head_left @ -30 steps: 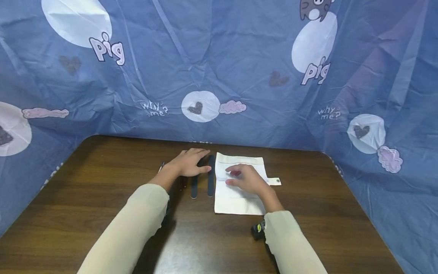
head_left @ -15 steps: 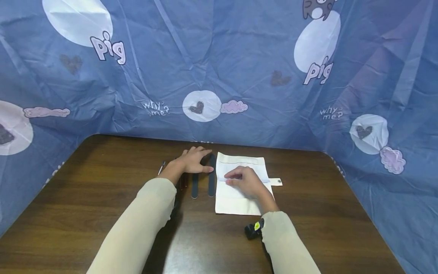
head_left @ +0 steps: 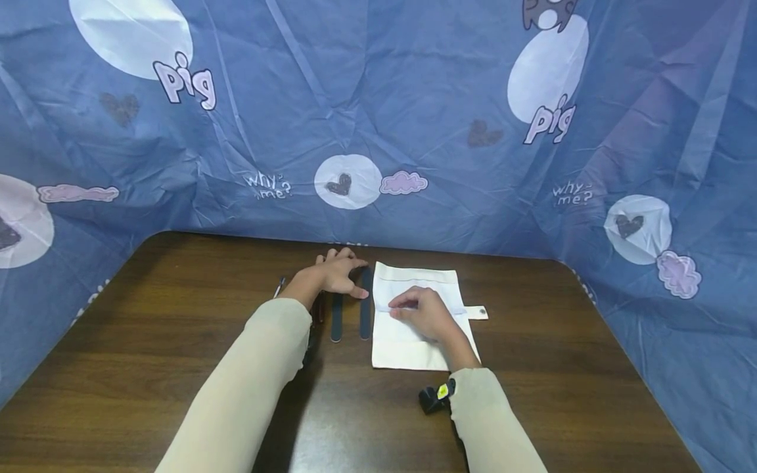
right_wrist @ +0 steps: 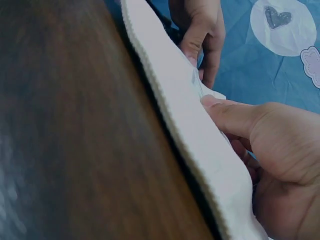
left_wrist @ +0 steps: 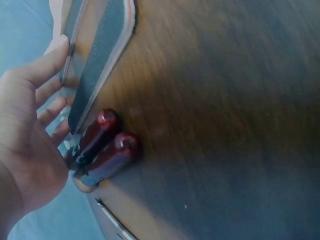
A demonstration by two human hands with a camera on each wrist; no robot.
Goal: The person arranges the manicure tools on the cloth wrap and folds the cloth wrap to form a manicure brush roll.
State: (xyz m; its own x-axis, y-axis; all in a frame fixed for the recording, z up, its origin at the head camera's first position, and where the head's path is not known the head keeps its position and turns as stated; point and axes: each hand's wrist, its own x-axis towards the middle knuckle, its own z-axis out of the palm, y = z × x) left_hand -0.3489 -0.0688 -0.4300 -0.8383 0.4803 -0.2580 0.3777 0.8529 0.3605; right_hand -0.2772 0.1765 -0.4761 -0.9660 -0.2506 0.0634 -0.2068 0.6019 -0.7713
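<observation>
A white cloth pouch [head_left: 408, 355] lies unfolded on the table, its snap tab [head_left: 476, 313] pointing right. Over its middle, my right hand [head_left: 428, 315] pinches the edge of the pouch's inner fold between thumb and fingers; in the right wrist view the thumb presses on the white cloth. My left hand [head_left: 340, 274] is spread loosely above two dark nail files [head_left: 365, 315], left of the pouch, and partly covers them. Whether its fingertips touch a file, I cannot tell. Below the left palm lie two glossy dark-red, round-ended objects [left_wrist: 112, 160], their other ends hidden.
A thin pen-like stick [left_wrist: 115, 220] lies left of the red objects. Brown wooden table [head_left: 177, 355] extends around everything. A blue printed curtain [head_left: 378, 118] hangs behind the table's far edge and at both sides. A black wrist camera [head_left: 434, 399] sits at the right cuff.
The right hand's thumb and fingers have closed together on the pouch's inner fold. The left hand has shifted slightly right and away, over the files.
</observation>
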